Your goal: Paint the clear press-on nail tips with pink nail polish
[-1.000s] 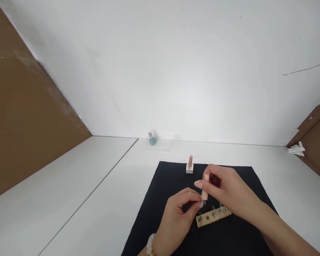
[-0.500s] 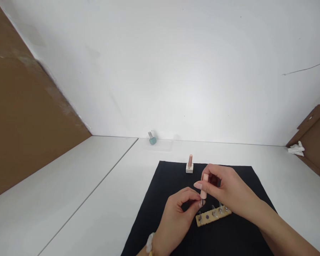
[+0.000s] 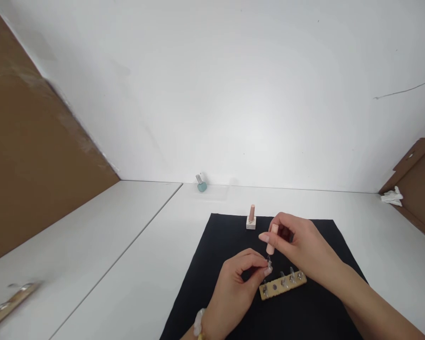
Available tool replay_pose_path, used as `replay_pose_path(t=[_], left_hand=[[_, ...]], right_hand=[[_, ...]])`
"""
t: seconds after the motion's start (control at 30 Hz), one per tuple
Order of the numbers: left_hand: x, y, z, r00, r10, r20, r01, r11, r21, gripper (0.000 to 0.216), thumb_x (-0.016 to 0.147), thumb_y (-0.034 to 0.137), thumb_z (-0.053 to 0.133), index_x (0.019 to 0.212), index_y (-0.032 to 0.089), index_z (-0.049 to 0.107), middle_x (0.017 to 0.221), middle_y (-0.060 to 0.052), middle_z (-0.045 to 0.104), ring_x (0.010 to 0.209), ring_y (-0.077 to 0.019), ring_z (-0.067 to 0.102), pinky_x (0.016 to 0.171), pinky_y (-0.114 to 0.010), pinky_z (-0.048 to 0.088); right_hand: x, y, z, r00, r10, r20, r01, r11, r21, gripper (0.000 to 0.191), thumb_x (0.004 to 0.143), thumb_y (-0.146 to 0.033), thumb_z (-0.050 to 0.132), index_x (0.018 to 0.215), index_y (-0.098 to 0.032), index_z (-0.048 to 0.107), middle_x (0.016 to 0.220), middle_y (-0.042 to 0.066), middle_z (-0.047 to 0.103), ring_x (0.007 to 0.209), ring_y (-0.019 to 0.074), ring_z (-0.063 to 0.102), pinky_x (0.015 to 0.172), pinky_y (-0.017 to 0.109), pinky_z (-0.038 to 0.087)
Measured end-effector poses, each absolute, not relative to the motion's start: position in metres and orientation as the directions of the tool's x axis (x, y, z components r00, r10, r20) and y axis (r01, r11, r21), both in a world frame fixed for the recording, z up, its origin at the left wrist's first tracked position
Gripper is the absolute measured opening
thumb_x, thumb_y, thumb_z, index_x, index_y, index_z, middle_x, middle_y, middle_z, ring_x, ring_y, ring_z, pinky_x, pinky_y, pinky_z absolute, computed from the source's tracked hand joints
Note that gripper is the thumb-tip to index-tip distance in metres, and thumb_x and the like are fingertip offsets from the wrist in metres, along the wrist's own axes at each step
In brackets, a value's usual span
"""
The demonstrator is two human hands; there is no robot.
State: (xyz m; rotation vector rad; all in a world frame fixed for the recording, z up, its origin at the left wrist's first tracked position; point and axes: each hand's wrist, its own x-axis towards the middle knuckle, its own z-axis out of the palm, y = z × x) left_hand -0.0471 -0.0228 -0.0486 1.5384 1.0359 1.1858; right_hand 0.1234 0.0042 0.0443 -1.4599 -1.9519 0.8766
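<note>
Head view: slim, pale-pink brush cap (image 3: 270, 249), tilted.

The left edge cuts off a blurred wooden strip (image 3: 17, 299); its fittings (image 3: 24, 286) are too smeared to tell. The left hand (image 3: 239, 283) hides part of a clear piece (image 3: 269, 264) too small to make out. The right hand (image 3: 301, 241) partly covers the pink cap (image 3: 271, 246). The bottom edge crops the black mat (image 3: 207, 264).
</note>
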Motion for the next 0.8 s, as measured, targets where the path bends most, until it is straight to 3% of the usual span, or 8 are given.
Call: replay_pose_path(t=[0.1,0.3,0.53,0.8], left_hand=[[-0.0472,-0.0226,-0.0485,0.184,0.96,0.21,0.081,-0.228,0.97,0.013,0.083,0.017,0.073,0.073,0.021,0.081,0.078,-0.004,0.075,0.071,-0.0184,0.068,0.064,-0.026,0.052],[-0.047,-0.0222,-0.0488,0.194,0.955,0.224,0.088,-0.244,0.966,0.017,0.084,0.014,0.07,0.071,0.021,0.08,0.076,-0.002,0.074,0.07,-0.0173,0.067,0.064,-0.025,0.052],[-0.0476,-0.0219,-0.0486,0.188,0.955,0.23,0.059,-0.245,0.968,0.016,0.082,0.014,0.073,0.073,0.024,0.083,0.078,-0.003,0.077,0.072,-0.0184,0.07,0.065,-0.025,0.054],[-0.0477,-0.0228,-0.0481,0.2,0.946,0.256,0.053,-0.271,0.961,0.018,0.083,0.013,0.072,0.073,0.024,0.083,0.078,-0.003,0.077,0.072,-0.0184,0.071,0.065,-0.025,0.054]], right_hand=[[0.1258,0.0041,0.0456,-0.225,0.971,0.079,0.593,0.201,-0.78,0.034,0.097,-0.043,0.065,0.071,-0.023,0.057,0.068,-0.004,0.072,0.056,0.0127,0.049,0.055,0.025,0.037],[0.1232,0.0031,0.0438,-0.347,0.938,-0.019,0.593,0.204,-0.779,0.025,0.095,-0.034,0.067,0.074,-0.024,0.06,0.068,-0.004,0.071,0.061,0.0138,0.054,0.057,0.025,0.039],[0.1258,0.0064,0.0426,-0.203,0.976,0.075,0.619,0.187,-0.763,0.033,0.097,-0.043,0.065,0.071,-0.024,0.058,0.068,-0.003,0.072,0.054,0.0131,0.051,0.054,0.026,0.037],[0.1282,0.0084,0.0409,-0.249,0.968,0.018,0.581,0.164,-0.797,0.034,0.097,-0.043,0.065,0.071,-0.024,0.056,0.068,-0.003,0.075,0.058,0.0137,0.052,0.057,0.026,0.039]])
